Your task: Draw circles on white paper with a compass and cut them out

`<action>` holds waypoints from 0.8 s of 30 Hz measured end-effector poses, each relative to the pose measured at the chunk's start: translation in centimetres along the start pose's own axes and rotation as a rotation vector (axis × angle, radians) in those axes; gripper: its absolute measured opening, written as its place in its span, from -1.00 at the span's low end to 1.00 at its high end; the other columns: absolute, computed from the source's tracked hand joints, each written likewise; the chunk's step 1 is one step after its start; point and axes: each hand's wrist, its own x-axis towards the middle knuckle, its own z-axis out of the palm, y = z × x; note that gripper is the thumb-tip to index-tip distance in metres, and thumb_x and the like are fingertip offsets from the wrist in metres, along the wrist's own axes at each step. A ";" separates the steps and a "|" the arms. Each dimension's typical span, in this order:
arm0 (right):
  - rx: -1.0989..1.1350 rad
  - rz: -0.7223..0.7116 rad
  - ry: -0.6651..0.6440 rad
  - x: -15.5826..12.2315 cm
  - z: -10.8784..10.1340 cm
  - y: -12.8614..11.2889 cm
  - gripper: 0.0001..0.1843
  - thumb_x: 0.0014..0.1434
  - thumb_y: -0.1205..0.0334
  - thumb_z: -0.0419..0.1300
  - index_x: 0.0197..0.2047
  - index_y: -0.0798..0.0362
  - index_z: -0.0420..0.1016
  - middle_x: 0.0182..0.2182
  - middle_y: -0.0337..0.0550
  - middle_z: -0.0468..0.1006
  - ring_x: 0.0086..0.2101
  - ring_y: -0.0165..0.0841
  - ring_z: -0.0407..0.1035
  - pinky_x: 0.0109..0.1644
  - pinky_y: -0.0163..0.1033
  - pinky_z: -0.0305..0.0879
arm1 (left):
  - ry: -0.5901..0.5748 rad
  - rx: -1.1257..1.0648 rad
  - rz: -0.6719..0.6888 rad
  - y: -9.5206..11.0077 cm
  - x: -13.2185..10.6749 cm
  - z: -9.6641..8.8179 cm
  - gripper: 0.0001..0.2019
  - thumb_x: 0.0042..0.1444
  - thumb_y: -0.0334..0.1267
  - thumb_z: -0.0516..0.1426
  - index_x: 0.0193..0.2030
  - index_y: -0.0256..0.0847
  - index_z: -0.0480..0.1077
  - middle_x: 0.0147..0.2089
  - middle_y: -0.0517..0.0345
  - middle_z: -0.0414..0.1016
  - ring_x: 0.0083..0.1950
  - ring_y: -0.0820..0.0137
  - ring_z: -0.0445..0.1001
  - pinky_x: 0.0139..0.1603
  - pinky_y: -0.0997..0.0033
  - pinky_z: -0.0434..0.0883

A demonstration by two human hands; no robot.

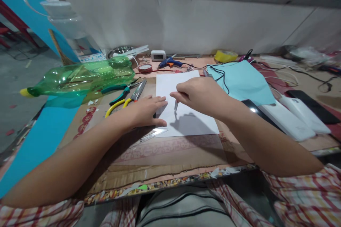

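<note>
A white sheet of paper (173, 85) lies on the cardboard-covered table (170, 156). My left hand (145, 111) rests flat on the sheet's left edge, fingers stretched out. A clear ruler (151, 135) lies just below that hand. My right hand (198, 94) is closed in a pinch round a pen (176, 106), whose tip touches the paper near its middle.
A green plastic bottle (85, 78) lies on its side at the left. Yellow-handled and green-handled pliers (125, 95) lie beside it. A light blue sheet (242, 79), cables, a glue gun (170, 63), yellow tape (226, 56) and white and black devices (287, 120) are at the right and back.
</note>
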 end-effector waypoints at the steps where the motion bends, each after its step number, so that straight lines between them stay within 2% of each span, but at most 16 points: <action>1: -0.001 0.001 0.004 -0.1 0.0 0.1 -0.55 0.42 0.05 0.05 -0.42 0.07 0.53 -0.52 -0.15 0.58 -0.50 -0.36 0.29 -0.40 -0.22 -0.18 | -0.002 0.002 -0.002 0.0 0.0 -0.1 -0.17 0.16 0.25 0.19 0.43 -0.21 0.22 0.53 -0.08 0.14 0.46 -0.07 0.17 0.39 0.02 0.21; 5: -0.006 0.008 0.026 -0.3 0.0 0.5 -0.52 0.41 0.04 0.07 -0.48 0.09 0.53 -0.57 -0.16 0.55 -0.54 -0.38 0.24 -0.40 -0.23 -0.15 | -0.011 0.010 -0.015 0.2 -0.1 -0.2 -0.15 0.16 0.27 0.18 0.45 -0.21 0.19 0.54 -0.07 0.10 0.48 -0.07 0.13 0.40 -0.01 0.21; 18: -0.014 -0.010 0.035 -1.1 0.0 0.2 -0.38 0.43 -0.12 0.01 -0.49 0.07 0.59 -0.60 -0.16 0.54 -0.55 -0.37 0.24 -0.42 -0.21 -0.20 | -0.029 0.010 -0.025 0.1 0.0 -0.1 -0.17 0.17 0.26 0.16 0.45 -0.17 0.19 0.55 -0.03 0.10 0.46 -0.07 0.14 0.39 0.01 0.20; 24: -0.025 0.000 0.032 -0.5 0.0 -0.4 -0.38 0.43 -0.11 0.01 -0.50 0.06 0.59 -0.59 -0.14 0.55 -0.55 -0.36 0.28 -0.41 -0.20 -0.21 | -0.026 0.003 -0.025 0.2 -0.1 -0.3 -0.20 0.17 0.24 0.17 0.44 -0.15 0.20 0.50 -0.01 0.20 0.40 -0.09 0.22 0.31 0.03 0.28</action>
